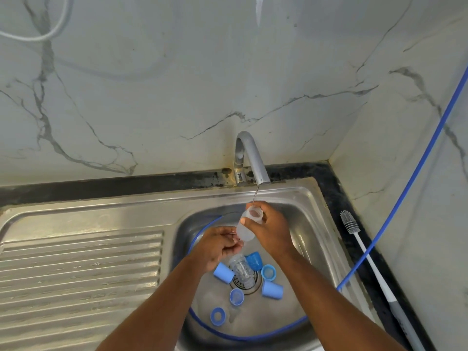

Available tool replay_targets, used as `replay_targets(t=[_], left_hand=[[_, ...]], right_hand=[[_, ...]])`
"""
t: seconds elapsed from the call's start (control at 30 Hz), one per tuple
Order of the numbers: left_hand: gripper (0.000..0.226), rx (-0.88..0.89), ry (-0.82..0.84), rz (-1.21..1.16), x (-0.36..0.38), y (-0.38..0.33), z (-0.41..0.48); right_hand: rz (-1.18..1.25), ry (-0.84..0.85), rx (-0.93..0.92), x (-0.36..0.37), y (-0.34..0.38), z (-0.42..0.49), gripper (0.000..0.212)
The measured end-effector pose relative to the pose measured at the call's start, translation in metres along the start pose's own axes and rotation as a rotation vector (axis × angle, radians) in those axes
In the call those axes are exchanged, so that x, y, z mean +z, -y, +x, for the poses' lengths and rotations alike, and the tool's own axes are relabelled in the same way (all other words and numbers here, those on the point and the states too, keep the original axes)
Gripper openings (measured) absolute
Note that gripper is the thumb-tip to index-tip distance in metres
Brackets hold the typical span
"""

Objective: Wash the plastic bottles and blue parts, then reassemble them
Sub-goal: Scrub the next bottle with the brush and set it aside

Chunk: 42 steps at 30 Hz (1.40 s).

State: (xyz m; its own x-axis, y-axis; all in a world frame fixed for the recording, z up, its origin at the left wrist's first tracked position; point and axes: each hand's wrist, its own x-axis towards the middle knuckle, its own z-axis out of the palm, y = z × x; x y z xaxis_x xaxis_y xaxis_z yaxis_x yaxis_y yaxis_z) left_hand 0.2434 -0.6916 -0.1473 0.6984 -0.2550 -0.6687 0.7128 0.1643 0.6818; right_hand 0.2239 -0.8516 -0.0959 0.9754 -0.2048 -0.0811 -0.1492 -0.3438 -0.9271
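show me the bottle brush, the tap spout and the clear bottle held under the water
bottle brush (377, 274): head view, on the white handle, about mid-length
tap spout (254, 159): head view, on the grey tube sloping down
clear bottle (245, 233): head view, on its lower body

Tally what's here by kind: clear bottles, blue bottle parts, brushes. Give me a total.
Clear plastic bottles: 2, the held bottle and the bottle over the drain
Blue parts: 6
Bottle brush: 1
Total: 9
A faint clear shape near the front of the basin is too unclear to count.
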Motion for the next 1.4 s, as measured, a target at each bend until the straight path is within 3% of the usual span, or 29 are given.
replay_targets(t=[0.1,0.17,0.23,0.3,0.43,0.53,0.63,0.77,0.8,0.87,0.93,1.07,1.13,1.23,1.4], left_hand=[[0.022,0.041,-0.113,-0.07,-0.006,-0.007,0.007],[0.019,0.056,-0.177,-0.08,-0.008,-0.011,0.008],[0.015,0.065,-0.218,-0.08,-0.011,-0.015,0.007],[0.013,0.086,-0.221,-0.072,-0.013,-0.019,0.005],[0.018,0.149,-0.24,0.005,-0.018,-0.018,0.0],[0.03,0.226,-0.283,0.174,-0.021,-0.019,0.0],[0.034,0.224,-0.278,0.217,-0.022,-0.018,-0.001],[0.016,0.209,-0.234,0.109,-0.018,-0.02,0.0],[0.011,0.198,-0.21,0.077,-0.016,-0.021,-0.002],[0.022,0.195,-0.163,0.069,-0.01,-0.021,-0.008],[0.029,0.214,-0.097,0.153,-0.001,-0.028,-0.016],[0.058,0.205,0.091,0.549,0.012,-0.037,-0.027],[0.047,0.256,0.067,0.831,0.02,-0.04,-0.031],[0.037,0.256,-0.01,0.983,0.026,-0.044,-0.038],[0.042,0.202,-0.029,1.14,0.037,-0.051,-0.046]], right_hand=[[-0.095,-0.084,-0.105,0.005,0.01,0.005,0.033],[-0.134,-0.012,-0.045,0.01,0.011,0.005,0.033],[-0.165,-0.054,-0.044,0.012,0.012,0.006,0.032],[-0.158,-0.172,-0.112,0.01,0.017,0.008,0.033],[-0.214,-0.038,-0.022,0.012,0.016,0.006,0.037],[-0.202,-0.153,-0.078,0.01,0.019,0.005,0.034],[-0.233,-0.035,-0.024,0.009,0.018,0.006,0.038],[-0.19,-0.134,-0.095,0.006,0.024,0.008,0.034],[-0.178,-0.091,-0.08,0.005,0.025,0.01,0.034],[-0.149,0.039,-0.005,0.006,0.02,0.01,0.03],[-0.083,0.051,0.04,0.006,0.015,0.011,0.02],[0.399,0.101,0.347,-0.001,-0.004,0.01,0.026],[0.526,0.146,0.533,-0.001,-0.018,0.009,0.032],[0.61,0.146,0.713,0.003,-0.033,0.004,0.03],[0.618,0.134,0.769,0.003,-0.034,-0.002,0.021]])
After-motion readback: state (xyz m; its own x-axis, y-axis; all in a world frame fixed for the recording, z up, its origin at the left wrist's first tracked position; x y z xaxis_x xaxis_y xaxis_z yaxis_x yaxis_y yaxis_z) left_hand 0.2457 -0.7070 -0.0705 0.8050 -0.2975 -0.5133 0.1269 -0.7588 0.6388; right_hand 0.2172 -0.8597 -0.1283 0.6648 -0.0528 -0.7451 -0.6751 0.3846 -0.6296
